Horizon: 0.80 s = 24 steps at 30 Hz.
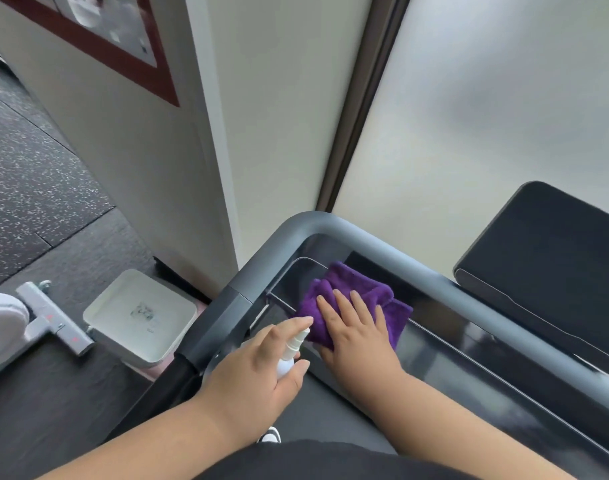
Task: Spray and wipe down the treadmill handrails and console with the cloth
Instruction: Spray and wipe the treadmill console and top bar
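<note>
- The left hand (258, 372) curls its fingers (296, 322) round a small white plastic spray bottle (291, 353), forefinger over the nozzle.
- The right hand (356, 327) lies flat, fingers spread, pressing a crumpled purple microfibre cloth (362, 299) onto the glossy black treadmill console (452, 355).
- A curved grey handrail (382, 244) frames the console's far edge and left corner.
- On the dark floor (29, 188) to the left stands a square white lidded bin (140, 317), just beside the treadmill.
- A tilted black screen (552, 247) rises behind the rail.
</note>
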Available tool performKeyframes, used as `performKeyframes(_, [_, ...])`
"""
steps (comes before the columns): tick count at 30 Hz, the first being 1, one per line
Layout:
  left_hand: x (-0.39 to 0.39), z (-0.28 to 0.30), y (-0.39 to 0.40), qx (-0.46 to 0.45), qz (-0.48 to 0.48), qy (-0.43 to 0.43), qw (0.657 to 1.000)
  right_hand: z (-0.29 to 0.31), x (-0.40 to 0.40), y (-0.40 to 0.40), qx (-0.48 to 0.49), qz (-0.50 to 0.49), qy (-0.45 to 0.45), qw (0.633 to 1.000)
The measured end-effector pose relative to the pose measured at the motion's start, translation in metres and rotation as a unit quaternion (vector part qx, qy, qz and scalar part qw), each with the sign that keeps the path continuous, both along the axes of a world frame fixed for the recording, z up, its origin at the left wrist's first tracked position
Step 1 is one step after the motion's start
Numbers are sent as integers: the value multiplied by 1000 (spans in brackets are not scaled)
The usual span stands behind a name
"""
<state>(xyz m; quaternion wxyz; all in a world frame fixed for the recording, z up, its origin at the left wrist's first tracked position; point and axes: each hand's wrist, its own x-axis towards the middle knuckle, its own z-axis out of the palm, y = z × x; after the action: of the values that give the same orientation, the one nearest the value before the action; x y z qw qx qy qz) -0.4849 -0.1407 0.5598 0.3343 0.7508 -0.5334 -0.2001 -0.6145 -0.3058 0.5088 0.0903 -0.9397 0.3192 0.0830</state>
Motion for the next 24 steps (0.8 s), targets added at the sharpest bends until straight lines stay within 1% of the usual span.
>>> performKeyframes(2, [-1,-1,-4,3,8,6,1000,7,-39,6,-14,-26,-4,1000])
performKeyframes(5, [0,-1,-17,13,21,22,999,13,-89,10,-10,-64,-25,998])
performKeyframes(7, [5,-1,-33,35,32,13,999,19,-108,8,20,-105,-74,992])
performKeyframes(9, [12,-1,-56,78,32,-8,996,37,-112,8,56,-151,-162,974])
performKeyframes(10, [15,0,-67,104,24,-21,994,46,-112,11,92,-181,-217,955])
performKeyframes(11, [17,0,-78,129,14,-34,991,55,-110,14,128,-221,-280,925])
performKeyframes(13, [18,-2,-98,167,-5,-60,984,70,-110,22,166,-312,-397,847])
performKeyframes(15, [15,-5,-111,191,-22,-84,978,78,-116,31,174,-384,-465,778])
performKeyframes(16, [12,-8,-116,198,-31,-91,976,79,-122,34,179,-407,-479,757])
performKeyframes(17, [8,-10,-119,202,-40,-94,974,81,-128,37,185,-422,-484,744])
performKeyframes(19, [1,-13,-125,208,-53,-94,972,81,-139,42,193,-442,-478,734])
performKeyframes(22, [-10,-15,-131,212,-62,-100,970,78,-152,51,211,-447,-476,728])
performKeyframes(24, [-19,-14,-133,205,-69,-104,971,78,-160,54,218,-440,-476,730])
